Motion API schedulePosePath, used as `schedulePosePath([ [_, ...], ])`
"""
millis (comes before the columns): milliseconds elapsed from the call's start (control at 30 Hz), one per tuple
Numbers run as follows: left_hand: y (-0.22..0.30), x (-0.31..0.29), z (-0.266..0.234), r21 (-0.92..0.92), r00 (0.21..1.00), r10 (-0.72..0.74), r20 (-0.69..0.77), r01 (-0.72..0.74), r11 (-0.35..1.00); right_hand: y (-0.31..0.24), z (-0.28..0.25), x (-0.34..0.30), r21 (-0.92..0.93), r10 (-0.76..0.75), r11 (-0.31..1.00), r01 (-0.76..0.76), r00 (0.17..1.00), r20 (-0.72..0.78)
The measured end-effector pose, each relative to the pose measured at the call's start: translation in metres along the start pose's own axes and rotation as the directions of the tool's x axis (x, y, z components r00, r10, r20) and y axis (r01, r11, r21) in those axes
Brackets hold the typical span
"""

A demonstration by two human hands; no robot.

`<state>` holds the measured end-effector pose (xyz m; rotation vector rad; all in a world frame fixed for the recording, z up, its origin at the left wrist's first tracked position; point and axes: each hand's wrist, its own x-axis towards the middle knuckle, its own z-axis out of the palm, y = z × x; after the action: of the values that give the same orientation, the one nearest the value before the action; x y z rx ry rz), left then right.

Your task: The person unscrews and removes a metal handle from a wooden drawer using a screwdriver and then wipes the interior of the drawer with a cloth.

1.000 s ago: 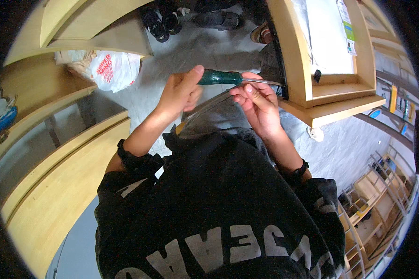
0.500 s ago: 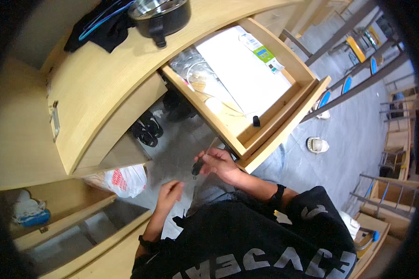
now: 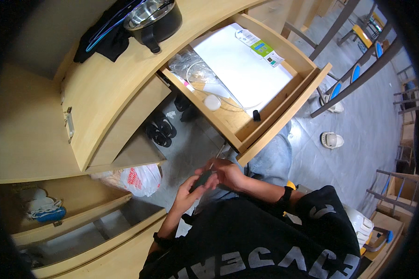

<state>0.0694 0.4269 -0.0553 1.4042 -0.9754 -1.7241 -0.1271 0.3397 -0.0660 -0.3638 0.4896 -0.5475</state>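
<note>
Hands point(image 3: 187, 193) have met, curled around the screwdriver point(image 3: 201, 180).

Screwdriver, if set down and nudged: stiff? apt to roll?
The screwdriver should be stiff; its shaft looks thin but straight. Balance likely favors the dark green handle, visibly thicker than the shaft. That mismatch may make it roll in an arc.

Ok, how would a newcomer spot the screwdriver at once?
Find the open wooden drawer. Below and left of its lowest corner is the left hand. The screwdriver it grips stands out by its dark green handle and thin shaft.
</note>
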Motion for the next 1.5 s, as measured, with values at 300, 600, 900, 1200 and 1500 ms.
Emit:
schedulePosePath([
  [300, 0.004, -0.017, -0.037, -0.090, 0.995, -0.032, -0.099, 0.023, 0.996, 0.004, -0.013, 0.000, -0.033, -0.167, 0.985, 0.169, 0.985, 0.045],
  [600, -0.002, -0.006, -0.045, -0.242, 0.999, -0.019, -0.043, 0.008, 0.970, 0.011, -0.022, 0.003, 0.034, -0.158, 0.987, 0.158, 0.987, 0.009],
  [900, 0.007, 0.001, -0.036, -0.143, 0.998, 0.005, -0.068, -0.014, 0.990, 0.007, -0.006, 0.009, -0.123, -0.301, 0.951, 0.283, 0.937, -0.175],
  [1200, 0.003, 0.012, -0.037, -0.172, 0.996, 0.056, -0.074, -0.068, 0.983, 0.008, 0.010, 0.016, -0.211, -0.456, 0.888, 0.409, 0.843, -0.285],
  [1500, -0.005, 0.014, -0.050, -0.153, 0.989, 0.083, -0.125, -0.102, 0.983, 0.015, 0.001, 0.017, -0.331, -0.551, 0.821, 0.466, 0.797, -0.246],
])
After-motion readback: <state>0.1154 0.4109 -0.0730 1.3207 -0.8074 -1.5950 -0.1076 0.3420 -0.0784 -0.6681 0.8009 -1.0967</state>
